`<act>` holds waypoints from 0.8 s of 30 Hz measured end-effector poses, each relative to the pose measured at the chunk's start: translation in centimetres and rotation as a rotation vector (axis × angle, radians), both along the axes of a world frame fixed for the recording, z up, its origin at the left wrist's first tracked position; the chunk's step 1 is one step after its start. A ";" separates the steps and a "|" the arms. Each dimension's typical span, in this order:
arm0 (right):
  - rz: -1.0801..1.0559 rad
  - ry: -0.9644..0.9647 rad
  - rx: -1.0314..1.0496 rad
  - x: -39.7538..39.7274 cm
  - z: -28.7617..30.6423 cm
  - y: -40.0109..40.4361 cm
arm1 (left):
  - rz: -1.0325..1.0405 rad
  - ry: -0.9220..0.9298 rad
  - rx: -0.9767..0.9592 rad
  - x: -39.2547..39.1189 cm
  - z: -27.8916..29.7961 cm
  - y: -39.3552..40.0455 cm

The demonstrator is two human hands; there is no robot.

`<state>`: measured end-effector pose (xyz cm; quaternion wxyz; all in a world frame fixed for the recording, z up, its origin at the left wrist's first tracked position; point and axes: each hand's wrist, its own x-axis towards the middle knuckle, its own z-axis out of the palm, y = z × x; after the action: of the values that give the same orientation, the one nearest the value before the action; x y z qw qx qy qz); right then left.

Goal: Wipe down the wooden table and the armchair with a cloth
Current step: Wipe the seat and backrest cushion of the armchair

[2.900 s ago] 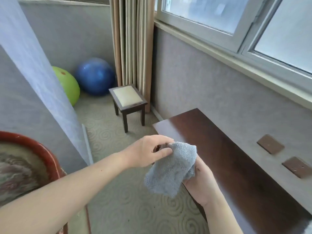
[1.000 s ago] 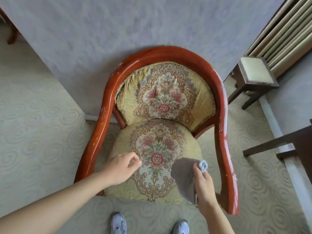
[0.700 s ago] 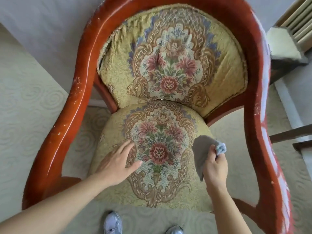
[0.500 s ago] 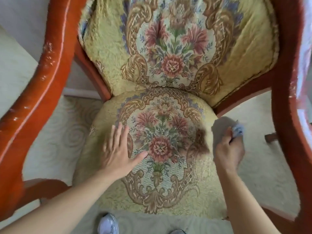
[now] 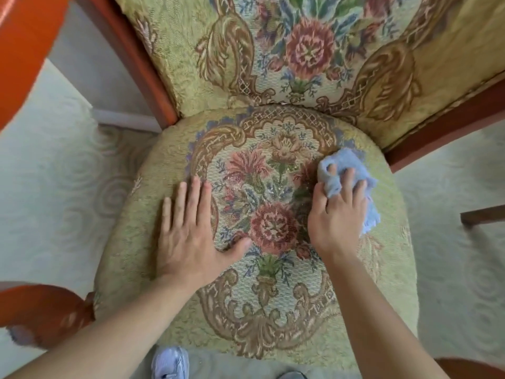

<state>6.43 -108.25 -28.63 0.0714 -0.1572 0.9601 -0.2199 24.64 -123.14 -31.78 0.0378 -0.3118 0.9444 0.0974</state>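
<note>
Closer now than half a second ago, we lean right over the armchair [image 5: 273, 310] and its floral seat fills our head view. Our right hand [image 5: 337, 214] has carried the cloth [image 5: 347, 170] in from the seat's right edge and presses it down on the upholstery, on the right side of the flower pattern, toward the back. We see the pale blue cloth bunched under that palm, with fingers [image 5: 348, 181] curled over and into its folds, gripping it; a loose end sticks out to the right of the wrist. Our left hand [image 5: 188, 236] lies flat on the left half of the seat, palm down, fingers straight and close together, thumb spread toward the central bloom, holding nothing. Both hands are near each other with the big red flower between them. We catch the red wooden frame [image 5: 142, 61] curving up at left, patterned carpet [image 5: 54, 187] on both sides, and a white shoe [image 5: 170, 362] at the bottom edge.
</note>
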 end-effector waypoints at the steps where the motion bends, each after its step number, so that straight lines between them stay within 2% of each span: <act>1: 0.042 -0.006 0.026 0.4 0.0 -0.5 | 0.001 -0.008 -0.001 0.0 0.1 0.0; 4: 0.207 -0.001 0.063 2.2 0.2 -2.7 | 0.005 -0.015 -0.008 -0.1 0.2 0.1; 10: 0.565 -0.018 0.005 5.1 -0.1 -7.5 | 0.005 0.002 -0.006 0.0 0.2 0.2; 16: 0.969 0.025 0.050 3.5 0.2 -4.5 | 0.020 -0.017 -0.017 0.0 0.4 0.2; 20: 1.012 0.078 0.084 2.3 0.3 0.2 | 0.028 -0.025 -0.006 0.1 0.5 0.2; 24: 0.866 0.138 0.124 0.7 0.4 5.2 | 0.022 -0.010 0.018 0.4 0.4 0.0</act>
<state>7.14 -103.05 -28.19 0.1021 -0.5547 0.8196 -0.1008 25.07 -123.10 -31.39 0.0441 -0.3222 0.9398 0.1049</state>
